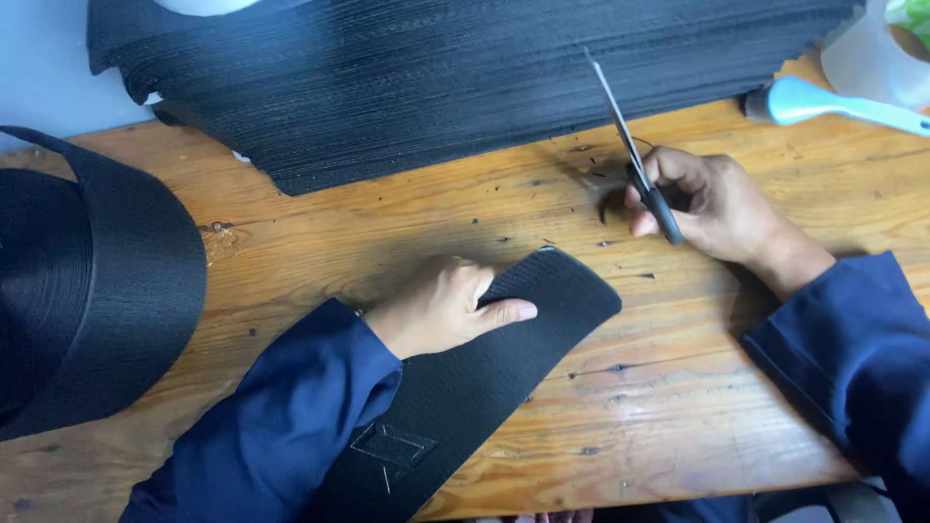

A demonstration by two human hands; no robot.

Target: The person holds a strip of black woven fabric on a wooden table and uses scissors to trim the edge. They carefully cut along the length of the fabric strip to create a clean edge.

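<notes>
On the wooden worktop (678,387) I see the strap (484,378) running diagonally; left hand (441,308) presses it flat, right hand (712,203) beyond its rounded end grips shut scissors (635,160).

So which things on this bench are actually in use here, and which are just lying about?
In use:
- left hand pressing down the black webbing strap
- right hand holding the scissors, blades shut as far as shows

Lying about:
- stack of black cut strap pieces
- big roll of black webbing
- light blue handled tool
- wooden bench
</notes>
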